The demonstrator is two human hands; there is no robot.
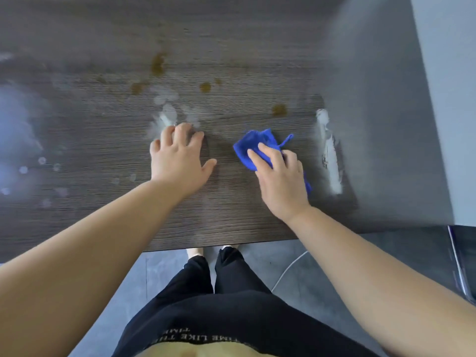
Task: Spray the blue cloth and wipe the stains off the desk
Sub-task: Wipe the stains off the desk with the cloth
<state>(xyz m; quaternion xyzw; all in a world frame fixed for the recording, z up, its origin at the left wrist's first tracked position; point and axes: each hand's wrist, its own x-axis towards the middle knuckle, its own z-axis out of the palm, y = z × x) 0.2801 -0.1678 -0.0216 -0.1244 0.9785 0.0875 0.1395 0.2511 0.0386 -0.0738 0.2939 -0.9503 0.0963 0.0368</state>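
A crumpled blue cloth lies on the dark wood-grain desk, and my right hand presses down on it with fingers curled over its near side. My left hand rests flat on the desk to the cloth's left, fingers spread, holding nothing. Several brown stains mark the desk beyond the hands: a long one at the back, smaller spots in the middle, and one just behind the cloth. No spray bottle is in view.
Pale wet smears and glare patches lie by my left fingertips and along the desk's left side. A white streak runs right of the cloth. A grey wall panel bounds the desk on the right. The desk's front edge is close to my legs.
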